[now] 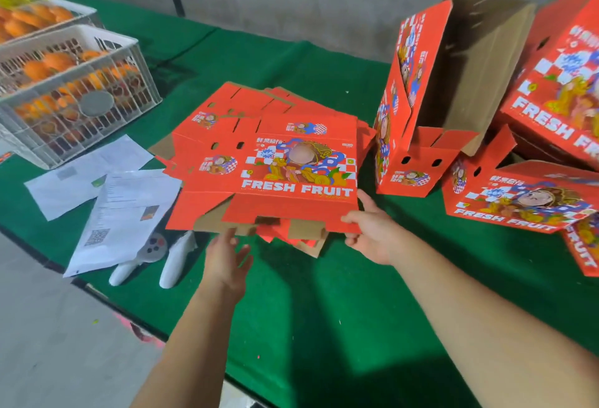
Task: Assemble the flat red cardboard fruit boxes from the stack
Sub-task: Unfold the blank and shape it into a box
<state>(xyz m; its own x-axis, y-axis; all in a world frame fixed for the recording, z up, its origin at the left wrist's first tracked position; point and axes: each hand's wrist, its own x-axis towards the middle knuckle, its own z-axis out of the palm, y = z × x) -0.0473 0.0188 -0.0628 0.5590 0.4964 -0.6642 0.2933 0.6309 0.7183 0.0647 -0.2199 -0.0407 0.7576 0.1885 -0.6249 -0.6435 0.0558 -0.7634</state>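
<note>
The top flat box of the stack is seen printed side up in the middle of the green-covered table, its near edge lifted slightly off the sheets beneath. That near right corner is pinched by the right hand, with the thumb on top and the fingers curled under the flap, presumably so that a single sheet can be peeled away from the rest. The left hand is held just below the near left flap, fingers straight and loosely spread, holding nothing; whether the fingertips touch the cardboard cannot be told. It is judged to be placed there to take the other side once the sheet comes free. To the right, an opened box is stood on end with its brown inside showing, beside further assembled boxes piled close together, apparently put aside as finished work. To the left, loose papers and two white controllers are laid near the table edge, and white crates filled with oranges are kept at the far left.
</note>
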